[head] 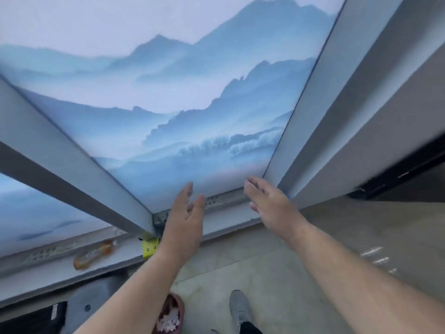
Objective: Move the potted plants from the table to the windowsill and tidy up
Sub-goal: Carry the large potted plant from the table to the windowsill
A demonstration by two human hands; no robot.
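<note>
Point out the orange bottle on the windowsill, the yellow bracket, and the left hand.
orange bottle [92,255], head view, middle of its lying body.
yellow bracket [150,247], head view, its flat face.
left hand [185,218], head view, back of the hand.

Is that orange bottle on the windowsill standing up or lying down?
Lying down. The orange bottle rests on its side along the windowsill, left of the yellow bracket. It is blurred, so its fill level cannot be told.
</note>
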